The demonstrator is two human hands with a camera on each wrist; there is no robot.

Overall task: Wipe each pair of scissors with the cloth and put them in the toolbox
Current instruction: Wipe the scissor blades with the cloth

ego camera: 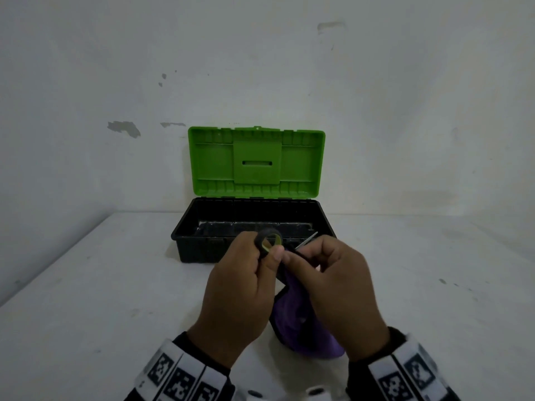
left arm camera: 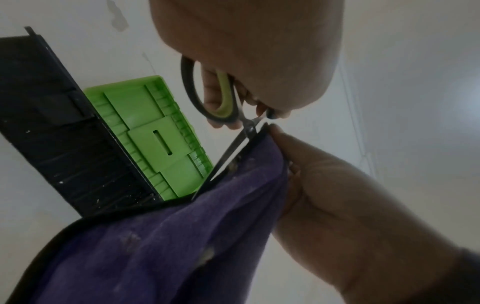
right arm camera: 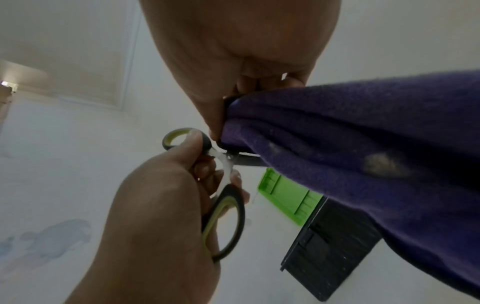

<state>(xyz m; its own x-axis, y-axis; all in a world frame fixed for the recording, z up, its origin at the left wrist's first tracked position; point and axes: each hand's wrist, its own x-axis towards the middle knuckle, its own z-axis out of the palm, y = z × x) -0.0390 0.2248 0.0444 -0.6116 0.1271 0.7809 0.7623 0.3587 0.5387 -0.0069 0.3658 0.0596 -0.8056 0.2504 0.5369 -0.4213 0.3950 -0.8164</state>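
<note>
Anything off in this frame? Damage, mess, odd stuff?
Only the purple cloth held in the right hand: pale crusty stains on it, so it is dirty. The scissors and open toolbox look fine.

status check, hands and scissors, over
Left hand grips scissors by the handles. Right hand pinches purple cloth at the blade. Toolbox open behind, nothing blocking.

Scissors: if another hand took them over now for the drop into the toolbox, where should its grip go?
On the black-and-green handle loops, from the left, where the left hand already holds; the blades point toward the purple cloth.
</note>
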